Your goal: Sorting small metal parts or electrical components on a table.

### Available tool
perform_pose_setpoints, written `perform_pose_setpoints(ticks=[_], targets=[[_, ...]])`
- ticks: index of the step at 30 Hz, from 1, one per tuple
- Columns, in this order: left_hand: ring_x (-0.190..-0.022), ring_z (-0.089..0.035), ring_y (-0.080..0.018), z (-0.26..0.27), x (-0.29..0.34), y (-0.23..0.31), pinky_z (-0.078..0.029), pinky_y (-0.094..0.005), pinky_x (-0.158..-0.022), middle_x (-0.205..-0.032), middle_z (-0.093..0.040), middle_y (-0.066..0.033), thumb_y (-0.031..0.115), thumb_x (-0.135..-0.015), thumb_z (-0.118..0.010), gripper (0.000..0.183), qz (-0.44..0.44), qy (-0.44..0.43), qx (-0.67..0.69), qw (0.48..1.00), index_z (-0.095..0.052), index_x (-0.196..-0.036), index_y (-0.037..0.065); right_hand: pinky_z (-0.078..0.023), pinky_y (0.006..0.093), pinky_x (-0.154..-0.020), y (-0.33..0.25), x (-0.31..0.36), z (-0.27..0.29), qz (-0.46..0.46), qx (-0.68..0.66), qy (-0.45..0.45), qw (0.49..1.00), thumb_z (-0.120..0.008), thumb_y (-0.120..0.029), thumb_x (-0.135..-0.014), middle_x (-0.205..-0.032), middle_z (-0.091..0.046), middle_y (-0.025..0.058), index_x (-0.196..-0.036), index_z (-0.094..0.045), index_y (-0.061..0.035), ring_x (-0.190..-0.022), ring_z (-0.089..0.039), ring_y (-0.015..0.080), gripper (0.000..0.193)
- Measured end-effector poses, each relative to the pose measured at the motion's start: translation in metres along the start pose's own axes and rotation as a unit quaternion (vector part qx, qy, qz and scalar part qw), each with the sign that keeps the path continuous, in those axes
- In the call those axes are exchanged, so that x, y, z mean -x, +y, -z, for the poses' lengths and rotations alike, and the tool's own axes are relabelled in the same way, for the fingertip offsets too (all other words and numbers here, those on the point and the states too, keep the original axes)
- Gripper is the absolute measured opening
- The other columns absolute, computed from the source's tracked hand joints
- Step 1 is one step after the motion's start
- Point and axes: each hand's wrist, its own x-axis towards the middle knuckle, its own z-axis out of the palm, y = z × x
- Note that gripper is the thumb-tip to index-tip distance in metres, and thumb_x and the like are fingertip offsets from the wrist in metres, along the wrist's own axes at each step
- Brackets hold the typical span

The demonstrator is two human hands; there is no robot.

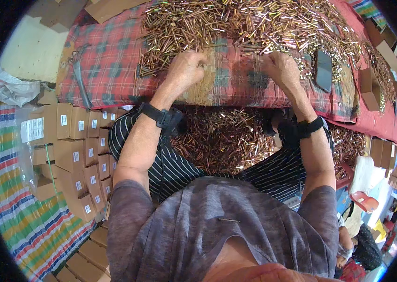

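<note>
My left hand (186, 66) is closed over the plaid cloth (241, 87), its fingers curled near the loose edge of the heap of slim bronze-coloured metal rods (198, 23). Opposite it, my right hand (281, 69) is also closed, beside small pale metal pieces (307, 58). Curled fingers hide whatever either hand holds. A worn brown patch of the cloth (203, 84) lies between the hands, with a few single rods around it. Black straps circle both wrists.
A dark phone (323, 70) lies right of my right hand. A long metal tool (81, 80) rests on the cloth's left. Cardboard boxes (74, 155) are stacked at my left. More rods (222, 141) are heaped between my legs. Another person (346, 242) is at lower right.
</note>
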Motion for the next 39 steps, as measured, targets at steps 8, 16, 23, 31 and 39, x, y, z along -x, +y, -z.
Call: perform_pose_setpoints(ticks=[8, 16, 23, 31, 39], targets=[[-0.076, -0.057, -0.0366, -0.008, 0.004, -0.037, -0.047, -0.0428, -0.068, -0.086, -0.054, -0.0189, -0.001, -0.073, -0.054, 0.012, -0.047, 0.075, -0.281, 0.956, -0.064, -0.08, 0.0, -0.048, 0.0448, -0.068, 0.025, -0.009, -0.023, 0.041, 0.059, 0.042, 0.996, -0.057, -0.022, -0.076, -0.085, -0.059, 0.0172, -0.081, -0.06, -0.0048, -0.078, -0.059, 0.0361, 0.018], [-0.07, -0.057, -0.0382, -0.023, -0.01, -0.026, -0.047, -0.0431, -0.061, -0.077, -0.056, -0.0203, 0.009, -0.079, -0.056, 0.011, -0.079, 0.094, -0.235, 0.964, -0.055, -0.084, -0.001, -0.049, 0.0418, -0.068, -0.018, -0.022, -0.03, 0.124, 0.046, 0.055, 0.99, -0.057, -0.014, -0.073, -0.085, -0.058, 0.0141, -0.081, -0.06, -0.005, -0.081, -0.059, 0.0326, 0.012], [-0.07, -0.062, -0.0264, -0.033, -0.025, -0.021, -0.049, -0.035, -0.063, -0.074, -0.063, -0.0165, 0.014, -0.077, -0.061, 0.02, 0.074, 0.138, 0.089, 0.984, -0.059, -0.089, -0.002, -0.047, 0.0378, -0.075, -0.051, -0.036, -0.051, 0.243, 0.021, 0.085, 0.966, -0.062, -0.015, -0.068, -0.088, -0.057, 0.0104, -0.086, -0.058, -0.0062, -0.09, -0.055, 0.0285, 0.02], [-0.065, -0.06, -0.0134, -0.026, -0.024, -0.013, -0.048, -0.0233, -0.055, -0.076, -0.06, -0.0069, 0.009, -0.08, -0.061, 0.011, 0.22, 0.145, 0.423, 0.867, -0.053, -0.082, 0.002, -0.049, 0.0375, -0.073, -0.08, -0.038, -0.067, 0.185, 0.03, -0.032, 0.982, -0.056, -0.013, -0.072, -0.088, -0.06, 0.0142, -0.086, -0.059, -0.0025, -0.083, -0.058, 0.0305, 0.017], [-0.08, -0.062, -0.0211, -0.023, -0.016, -0.004, -0.051, -0.0259, -0.064, -0.083, -0.059, -0.0109, 0.004, -0.081, -0.057, 0.01, 0.22, 0.131, 0.598, 0.759, -0.051, -0.087, 0.0, -0.049, 0.0368, -0.073, -0.04, -0.032, -0.017, 0.092, 0.109, 0.052, 0.988, -0.064, -0.01, -0.068, -0.085, -0.058, 0.0133, -0.088, -0.06, -0.0059, -0.084, -0.058, 0.0282, 0.021]])
